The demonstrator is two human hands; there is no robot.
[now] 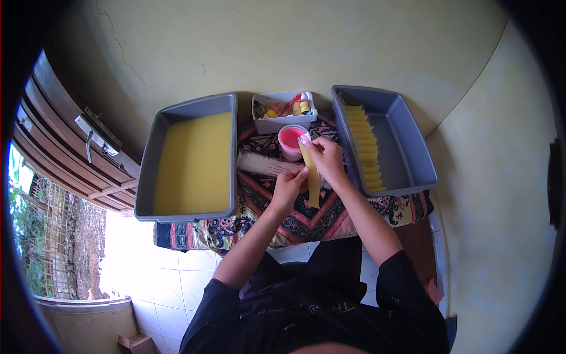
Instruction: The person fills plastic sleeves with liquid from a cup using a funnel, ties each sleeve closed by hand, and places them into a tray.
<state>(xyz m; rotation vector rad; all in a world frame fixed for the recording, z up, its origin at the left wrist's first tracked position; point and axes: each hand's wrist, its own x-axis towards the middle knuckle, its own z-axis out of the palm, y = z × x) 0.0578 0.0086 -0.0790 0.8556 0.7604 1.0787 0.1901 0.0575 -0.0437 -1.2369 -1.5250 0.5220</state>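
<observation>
Between my two hands hangs a long, narrow yellow strip [311, 171] with a whitish upper end, its lower end over the patterned cloth. My right hand [326, 157] pinches it near the top, close beside a white cup [291, 142] that is pink-red inside. Lower down, the closed fingers of my left hand [290, 187] grip the strip's left edge. Behind that hand lies a long whitish bundle [262, 164], partly hidden by my fingers.
A large grey tray [232, 159] on the left has a flat yellow layer inside. On the right, another grey tray [392, 138] holds a row of yellow strips [362, 141] along its left side. A white box [277, 124] with small bottles stands against the wall.
</observation>
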